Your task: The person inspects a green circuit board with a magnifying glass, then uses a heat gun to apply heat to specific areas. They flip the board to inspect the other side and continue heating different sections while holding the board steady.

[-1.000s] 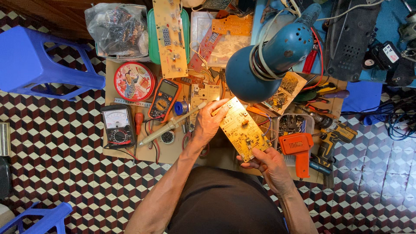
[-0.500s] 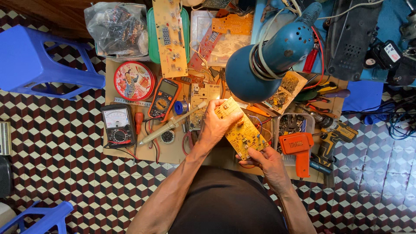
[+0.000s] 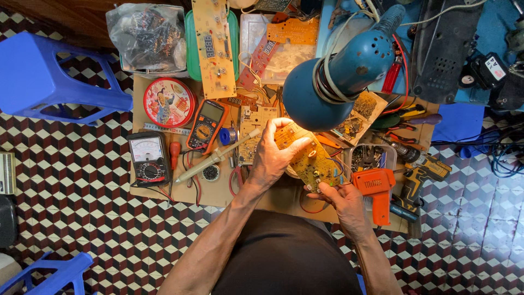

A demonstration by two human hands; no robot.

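A yellow circuit board (image 3: 312,159) is held between both hands, tilted under the lamp's light. My left hand (image 3: 271,155) grips its upper left end, fingers curled over the edge. My right hand (image 3: 339,198) pinches the board's lower right corner, where red and dark wires trail off. A cream soldering iron (image 3: 214,157) lies just left of my left hand on the brown cardboard mat (image 3: 215,192).
A blue desk lamp (image 3: 334,76) hangs over the work. An orange multimeter (image 3: 206,125), an analog meter (image 3: 147,158), a round red tin (image 3: 168,102), an orange solder gun (image 3: 377,192), a drill (image 3: 416,176) and more boards lie around. Blue stools (image 3: 43,82) stand left.
The board has turned and dropped lower and rightward between the hands. My left hand has shifted over its top end; my right hand has stayed at the lower corner.
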